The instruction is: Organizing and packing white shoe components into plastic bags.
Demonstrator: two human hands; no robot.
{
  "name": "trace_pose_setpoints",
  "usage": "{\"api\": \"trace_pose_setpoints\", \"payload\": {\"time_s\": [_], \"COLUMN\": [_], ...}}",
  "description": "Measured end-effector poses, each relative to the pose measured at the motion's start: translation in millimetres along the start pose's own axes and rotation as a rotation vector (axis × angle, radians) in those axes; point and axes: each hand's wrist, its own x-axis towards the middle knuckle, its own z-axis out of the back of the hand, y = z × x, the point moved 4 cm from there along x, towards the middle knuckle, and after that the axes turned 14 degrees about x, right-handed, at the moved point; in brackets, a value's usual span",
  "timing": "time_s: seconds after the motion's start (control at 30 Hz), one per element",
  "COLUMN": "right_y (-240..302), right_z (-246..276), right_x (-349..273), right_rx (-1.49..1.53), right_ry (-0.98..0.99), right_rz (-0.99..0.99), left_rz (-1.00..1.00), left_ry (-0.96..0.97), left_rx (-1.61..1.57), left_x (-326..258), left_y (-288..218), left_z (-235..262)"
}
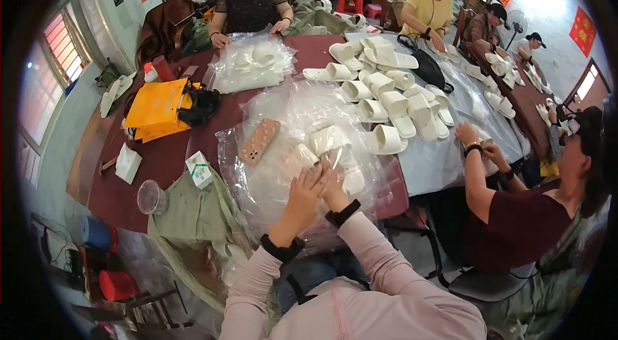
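My left hand (304,197) and my right hand (333,184) come close together over a pile of clear plastic bags (270,115). Their fingers are drawn in on the film of a clear plastic bag at the near end of a pair of white slippers (329,139). The film's edges are hard to make out against the pile. A pink phone (259,141) with a dotted case lies on the bags, left of the slippers. Black bands circle both my wrists.
White slippers (394,103) are heaped at the right on grey sheeting (425,166). Orange bags (156,108), a small white box (199,169) and a clear tub (152,197) stand left. Across the table a person (251,2) handles more bags; another (528,211) sits at the right.
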Motion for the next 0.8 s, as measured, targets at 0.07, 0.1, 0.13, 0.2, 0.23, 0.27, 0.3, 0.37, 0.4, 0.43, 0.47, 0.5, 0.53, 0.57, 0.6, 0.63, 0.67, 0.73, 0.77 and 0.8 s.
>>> {"api": "trace_pose_setpoints", "payload": {"time_s": [0.07,0.1,0.13,0.2,0.23,0.27,0.3,0.37,0.4,0.43,0.47,0.5,0.53,0.57,0.6,0.63,0.67,0.73,0.77,0.8], "right_y": [-2,2,4,-6,-24,-37,-24,25,26,27,23,21,22,20,16,22,28,37,41,47], "right_z": [-6,-5,-3,9,7,3,15,62,70,71,71,71,73,73,75,77,84,92,93,94], "right_x": [2,4,5,6,-6,-20,-21,-14,-16,-16,-16,-15,-12,-10,-5,3,16,36,45,53], "right_rx": [0.262,0.265,0.322,0.371,0.598,0.824,0.830,1.527,1.507,1.504,1.579,1.649,1.648,1.469,1.286,1.286,1.229,1.171,1.154,1.139], "right_ry": [0.148,0.153,0.191,0.223,0.428,0.632,0.647,0.519,0.580,0.579,0.477,0.369,0.370,0.388,0.399,0.403,0.291,0.180,0.175,0.176], "right_rz": [-0.149,-0.146,-0.131,-0.112,-0.284,-0.457,-0.454,-0.590,-0.507,-0.509,-0.641,-0.775,-0.779,-0.853,-0.918,-0.918,-0.819,-0.717,-0.638,-0.560], "left_rz": [0.043,0.060,0.077,0.078,0.080,0.075,0.061,0.046,0.039,0.032,0.033,0.024,0.016,0.019,0.113,0.213,0.216,0.430,0.428,0.446], "left_ry": [-0.036,-0.041,-0.047,-0.026,-0.002,-0.005,0.000,0.000,-0.012,-0.023,-0.022,-0.016,-0.010,-0.008,-0.025,-0.042,-0.042,-0.188,-0.188,-0.123], "left_rx": [-0.050,-0.073,-0.097,-0.091,-0.083,-0.086,-0.073,-0.067,-0.077,-0.086,-0.089,-0.064,-0.037,-0.039,0.024,0.091,0.092,0.040,0.040,-0.097], "left_x": [-3,-4,-5,-5,-5,-6,-12,-20,-22,-24,-25,-27,-28,-33,-36,-42,-47,-64,-68,-71], "left_y": [3,6,7,4,2,1,4,6,4,3,4,5,4,2,-2,-2,-2,5,8,14], "left_z": [-5,-5,-5,-4,-4,-6,-10,-17,-20,-22,-24,-24,-24,-23,-14,-9,-13,-17,-24,-33]}}
